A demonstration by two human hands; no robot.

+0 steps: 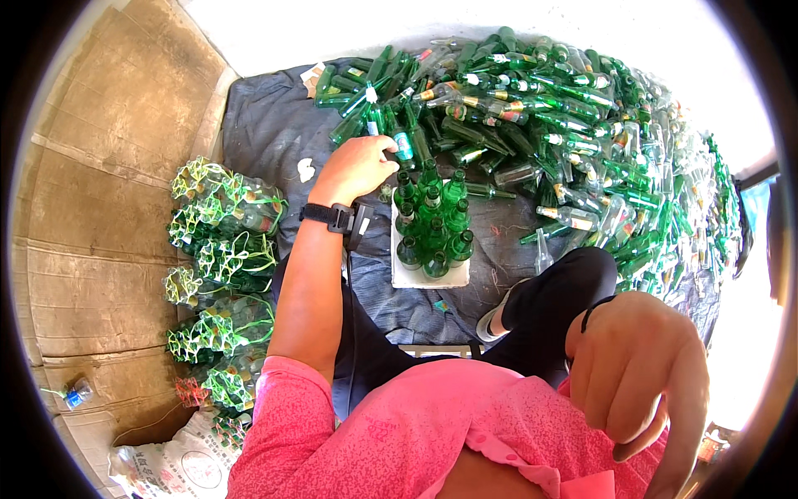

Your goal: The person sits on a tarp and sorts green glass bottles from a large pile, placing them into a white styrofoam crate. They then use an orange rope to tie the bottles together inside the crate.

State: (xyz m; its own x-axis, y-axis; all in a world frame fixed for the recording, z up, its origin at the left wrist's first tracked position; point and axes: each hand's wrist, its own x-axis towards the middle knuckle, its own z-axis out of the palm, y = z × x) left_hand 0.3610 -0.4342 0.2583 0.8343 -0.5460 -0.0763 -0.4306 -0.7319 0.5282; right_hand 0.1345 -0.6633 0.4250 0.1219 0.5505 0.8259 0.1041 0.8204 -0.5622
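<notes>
My left hand (362, 170), wearing a black wrist strap with a small device, reaches over the near edge of a glass bottle pile. Its thumb and fingers are apart beside a green bottle with a blue label (404, 148); contact with it is unclear. A green bottle with a white label (372, 112) lies just beyond the knuckles, partly hidden by them. Several upright green bottles (432, 220) stand close together on a white board (406, 277) before me. My right hand (636, 370) is raised close to the camera, index finger pointing down, other fingers bent, nothing visible in it.
The bottle pile (565, 125), mostly green, spreads across the back and right. At left, bundles of bottles bound with green and white straps (229, 258) stand by a cardboard wall (100, 208). A white sack (179, 466) lies lower left. A dark sheet (270, 112) covers the floor.
</notes>
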